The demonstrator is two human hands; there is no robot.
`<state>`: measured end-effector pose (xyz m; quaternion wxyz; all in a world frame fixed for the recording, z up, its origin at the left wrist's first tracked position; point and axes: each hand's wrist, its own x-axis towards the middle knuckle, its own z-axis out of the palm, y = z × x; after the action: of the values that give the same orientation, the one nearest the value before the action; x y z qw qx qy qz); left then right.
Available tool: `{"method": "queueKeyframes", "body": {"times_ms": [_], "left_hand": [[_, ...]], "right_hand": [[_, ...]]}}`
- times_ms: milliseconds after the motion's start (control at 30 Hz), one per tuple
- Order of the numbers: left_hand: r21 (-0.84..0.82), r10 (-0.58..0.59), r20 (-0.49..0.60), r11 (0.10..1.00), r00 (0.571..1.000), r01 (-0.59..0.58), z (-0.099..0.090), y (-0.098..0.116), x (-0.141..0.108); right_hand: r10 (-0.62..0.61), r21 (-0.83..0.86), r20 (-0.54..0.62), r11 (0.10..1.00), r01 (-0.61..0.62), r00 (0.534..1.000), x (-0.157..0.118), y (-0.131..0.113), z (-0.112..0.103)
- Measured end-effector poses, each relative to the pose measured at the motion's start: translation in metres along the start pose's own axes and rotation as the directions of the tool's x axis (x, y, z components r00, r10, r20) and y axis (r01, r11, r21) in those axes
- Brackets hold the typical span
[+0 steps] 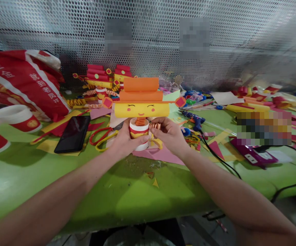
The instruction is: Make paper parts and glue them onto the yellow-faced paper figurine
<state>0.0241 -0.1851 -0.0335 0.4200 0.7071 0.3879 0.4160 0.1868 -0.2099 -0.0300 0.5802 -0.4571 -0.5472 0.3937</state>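
A paper figure stands upright at the centre, with orange rolls (141,84) stacked over a yellow roll that bears a smiling face (141,109). Beneath it, a folded orange paper spring joins the head to a red and white paper cup (139,131). My left hand (125,140) is wrapped round the cup's left side, its thumb across the front. At the cup's right side, my right hand (168,134) pinches a pleated orange paper strip (155,126). Some of its fingers are hidden behind the strip.
To the left lie a black phone (72,134), scissors with red and yellow handles (100,138), paper cups (18,118) and a red bag (27,82). Similar figures (99,77) stand behind. At right are a blue glue gun (194,119), a purple power strip (255,152) and a black cable (221,160).
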Motion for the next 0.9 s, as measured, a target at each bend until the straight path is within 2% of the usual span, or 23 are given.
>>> {"method": "queueKeyframes", "body": {"times_ms": [267,900], "left_hand": [[0.037,-0.013,-0.009,0.999,1.000,0.013,0.0009,-0.0016,-0.0008],[0.102,0.047,-0.008,0.994,0.999,-0.046,0.0007,-0.0039,-0.0002]], "right_hand": [[0.009,-0.031,-0.007,0.999,-0.009,1.000,0.0000,0.0033,-0.0002],[-0.034,-0.118,-0.022,0.993,0.032,0.999,-0.0003,0.0029,-0.0007]]}}
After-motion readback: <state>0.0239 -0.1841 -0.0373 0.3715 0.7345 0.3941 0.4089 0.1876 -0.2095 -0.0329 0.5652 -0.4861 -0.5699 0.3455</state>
